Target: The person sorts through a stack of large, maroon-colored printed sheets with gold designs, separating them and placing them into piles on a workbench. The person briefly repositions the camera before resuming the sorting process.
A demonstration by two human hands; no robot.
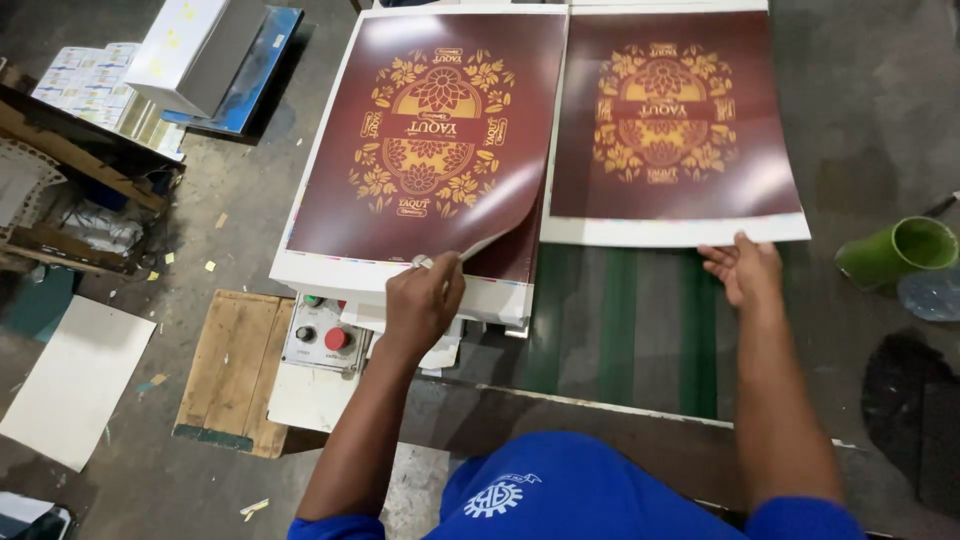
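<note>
Left hand (424, 300) pinched on the lifted corner of the top sheet (430, 130) on the left stack (400, 285). Right hand (742, 270) open, fingertips on the edge of the single sheet (672, 120) lying on the bench (610, 320). Risks, as I judge them: corner creases from the pinch, two sheets lifting together. Control box (322, 335) sits below the stack, green cup (900, 250) well right.

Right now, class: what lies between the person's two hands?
In the head view, a bare stretch of green-striped surface lies between the left hand, lifting a maroon sheet's corner, and the right hand at the other sheet.
</note>
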